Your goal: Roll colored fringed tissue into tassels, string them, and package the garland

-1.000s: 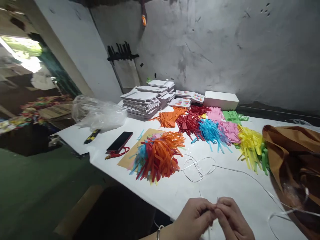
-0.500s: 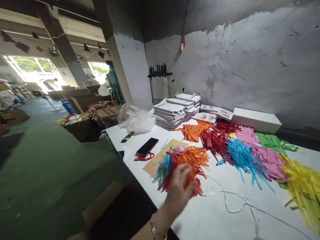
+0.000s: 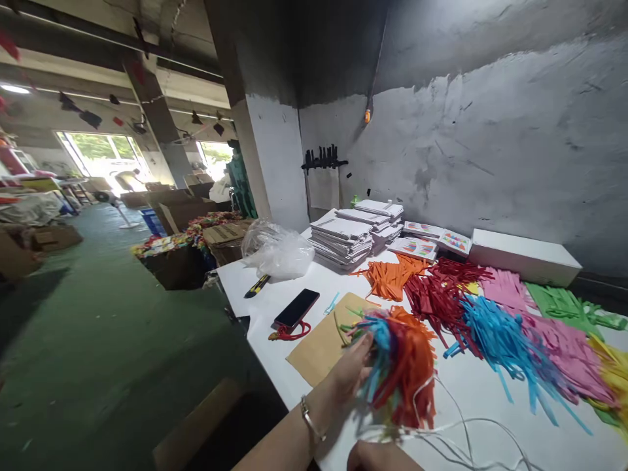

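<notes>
Near the table's front edge, my left hand (image 3: 350, 369), with a bracelet at the wrist, is closed on a bundle of coloured paper tassels (image 3: 409, 366) in blue, red, orange and green. My right hand (image 3: 380, 456) shows at the bottom edge, just below the tassels; its fingers are mostly hidden. A white cord (image 3: 466, 428) runs from the tassels over the table to the right. Under and behind the bundle lies a brown envelope-like sheet (image 3: 314, 353).
On the white table (image 3: 275, 347) are a phone (image 3: 297, 307), a yellow-black cutter (image 3: 257, 286), a plastic bag (image 3: 279, 252), stacked white packs (image 3: 341, 239), a white box (image 3: 524, 255) and piles of orange, red, blue (image 3: 495, 333), pink, green and yellow tassels.
My left hand has taken hold of the tassel bundle and shifted it right, off part of the brown sheet. My right hand has come into view at the bottom. The camera view has shifted.
</notes>
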Available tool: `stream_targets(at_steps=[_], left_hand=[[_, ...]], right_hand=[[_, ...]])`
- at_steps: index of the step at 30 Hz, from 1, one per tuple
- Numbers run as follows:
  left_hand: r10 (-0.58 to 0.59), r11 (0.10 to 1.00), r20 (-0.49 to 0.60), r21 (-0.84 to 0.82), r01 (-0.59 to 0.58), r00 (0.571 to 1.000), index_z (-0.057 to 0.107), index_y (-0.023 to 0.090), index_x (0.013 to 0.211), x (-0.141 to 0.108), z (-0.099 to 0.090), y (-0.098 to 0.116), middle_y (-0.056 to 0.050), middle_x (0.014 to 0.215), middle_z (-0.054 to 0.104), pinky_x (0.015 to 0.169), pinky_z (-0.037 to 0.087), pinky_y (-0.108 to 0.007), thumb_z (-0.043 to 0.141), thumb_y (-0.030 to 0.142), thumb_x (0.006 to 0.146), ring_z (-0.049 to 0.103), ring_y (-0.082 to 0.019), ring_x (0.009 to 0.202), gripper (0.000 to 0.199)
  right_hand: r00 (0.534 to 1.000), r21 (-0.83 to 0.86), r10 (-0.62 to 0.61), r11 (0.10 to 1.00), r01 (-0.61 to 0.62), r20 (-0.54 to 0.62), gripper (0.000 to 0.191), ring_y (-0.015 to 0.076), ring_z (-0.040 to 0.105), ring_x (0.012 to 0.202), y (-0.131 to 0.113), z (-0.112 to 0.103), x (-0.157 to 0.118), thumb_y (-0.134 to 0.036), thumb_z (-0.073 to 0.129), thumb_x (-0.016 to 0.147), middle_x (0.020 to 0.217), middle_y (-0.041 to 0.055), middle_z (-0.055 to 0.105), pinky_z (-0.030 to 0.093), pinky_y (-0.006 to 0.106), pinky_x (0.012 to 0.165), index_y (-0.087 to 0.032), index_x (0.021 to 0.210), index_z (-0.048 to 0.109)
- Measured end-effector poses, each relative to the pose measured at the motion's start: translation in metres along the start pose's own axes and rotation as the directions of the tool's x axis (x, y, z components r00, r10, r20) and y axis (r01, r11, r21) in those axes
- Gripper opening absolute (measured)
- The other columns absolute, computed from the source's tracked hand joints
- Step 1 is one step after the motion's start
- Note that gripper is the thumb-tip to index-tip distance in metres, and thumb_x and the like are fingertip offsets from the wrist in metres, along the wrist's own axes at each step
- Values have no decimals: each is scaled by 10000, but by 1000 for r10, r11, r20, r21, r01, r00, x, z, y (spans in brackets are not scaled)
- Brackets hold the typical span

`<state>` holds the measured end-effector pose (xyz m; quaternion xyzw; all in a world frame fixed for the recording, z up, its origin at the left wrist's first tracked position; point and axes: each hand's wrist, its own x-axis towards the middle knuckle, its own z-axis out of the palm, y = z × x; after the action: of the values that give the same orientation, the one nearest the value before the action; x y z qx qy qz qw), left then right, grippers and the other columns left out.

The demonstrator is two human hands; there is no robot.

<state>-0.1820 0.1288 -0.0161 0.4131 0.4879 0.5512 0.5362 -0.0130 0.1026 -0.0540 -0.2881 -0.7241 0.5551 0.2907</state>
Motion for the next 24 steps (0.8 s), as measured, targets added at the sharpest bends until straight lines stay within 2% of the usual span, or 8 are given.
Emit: stream_targets(at_steps=[2,4,7,10,14,18,22,24], left_hand=[[19,1000,91,15,-21,996,678,186,1247,18,5,15,-181,1260,681,851,583,-408,569,734,841,672,-317,1116,691],[65,996,111,54,-71,992,688,194,1232,38,1,27,-161,1281,669,840,573,-364,692,657,794,676,-289,1081,638],[141,976,19,167,-142,990,694,176,1171,63,-19,34,-131,1218,686,826,537,-315,691,576,814,668,-231,995,536],[147,936,-49,328,-123,988,706,146,1021,73,-45,28,-98,969,720,709,509,-306,634,526,838,651,-214,822,428],[83,847,36,525,-90,996,720,160,868,63,-68,11,-59,866,725,675,477,-292,732,313,710,642,-233,801,220],[36,757,145,642,-122,989,731,189,878,47,-66,-3,-47,890,738,690,451,-295,688,135,642,637,-240,794,246],[55,695,169,701,-159,984,694,181,763,40,-55,-3,-49,786,694,723,433,-316,633,157,722,609,-231,753,78],[67,690,187,701,-180,980,702,185,865,42,-55,5,-50,852,700,742,447,-307,621,237,795,618,-223,795,119]], right_hand=[[1000,32,6,999,-5,-17,305,206,647,1027,3,-2,23,-369,606,982,1256,81,619,567,405,865,-198,1235,606],[998,64,14,998,-10,-55,313,199,654,997,9,-20,45,-371,612,979,1220,78,631,570,400,845,-183,1229,604],[985,120,36,993,-15,-172,330,169,661,839,22,-65,71,-455,601,967,1023,45,669,564,352,753,-160,1112,625],[947,190,71,982,-11,-314,454,189,635,701,32,-106,78,-646,616,862,773,1,639,528,330,657,-200,947,591],[919,249,126,968,-31,-373,484,172,588,596,24,-124,59,-678,666,794,710,-15,615,478,300,568,-231,931,539],[931,252,158,965,-75,-328,447,129,515,525,0,-118,23,-647,656,835,664,-27,583,415,253,505,-222,938,563],[948,183,188,973,-143,-256,470,124,484,533,-16,-112,-16,-673,589,874,634,-30,531,394,244,494,-209,946,591],[951,122,198,977,-173,-239,462,122,481,560,-20,-109,-32,-668,540,908,664,-23,533,403,245,519,-210,933,595]])
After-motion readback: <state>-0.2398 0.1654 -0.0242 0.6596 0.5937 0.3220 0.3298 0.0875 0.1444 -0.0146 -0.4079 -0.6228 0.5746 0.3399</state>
